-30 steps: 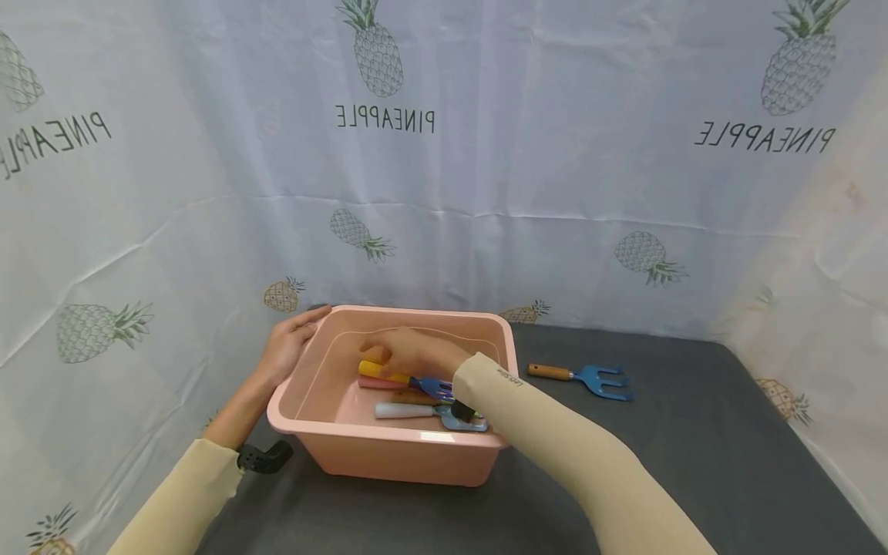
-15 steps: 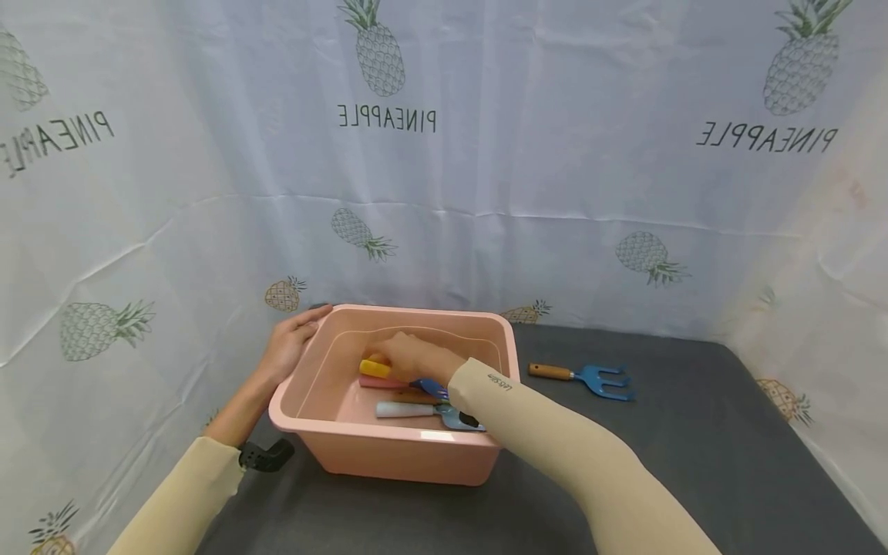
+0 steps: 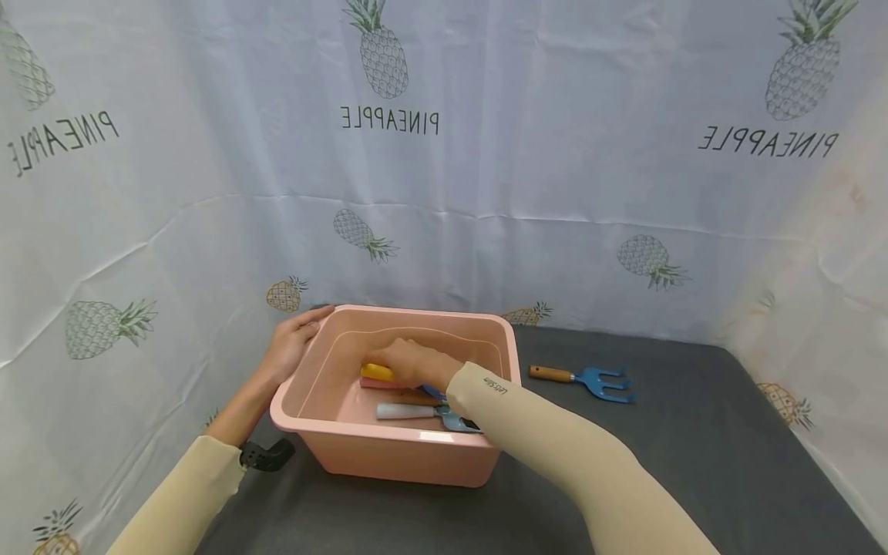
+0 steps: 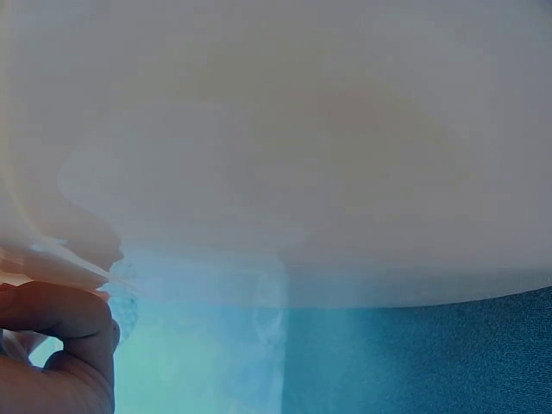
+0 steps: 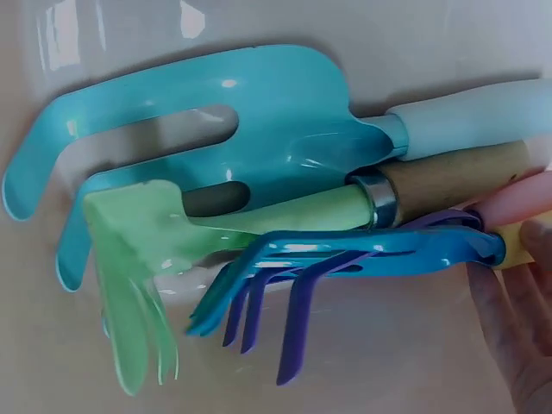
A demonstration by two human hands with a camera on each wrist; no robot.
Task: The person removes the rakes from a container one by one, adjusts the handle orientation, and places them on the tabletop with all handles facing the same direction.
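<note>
A pink plastic basin (image 3: 395, 459) stands on the dark table. My left hand (image 3: 287, 347) grips its left rim, with curled fingers (image 4: 78, 323) at the edge in the left wrist view. Inside the basin, my right hand (image 3: 409, 362) holds the yellow handle (image 3: 377, 371) of a small garden fork with a blue head (image 5: 379, 250). Under and beside it lie a purple-tined rake (image 5: 297, 323) with a pink handle, a green hand rake (image 5: 142, 228) with a wooden handle, and a light-blue garden fork (image 5: 267, 95) with a pale handle.
To the right of the basin, another blue garden fork (image 3: 602, 383) with a wooden handle lies on the dark table (image 3: 694, 432). A white curtain (image 3: 486, 169) printed with pineapples hangs behind and along both sides.
My right hand has lowered onto the yellow handle and closed around it, covering more of the tools. The left hand stays on the basin rim.
</note>
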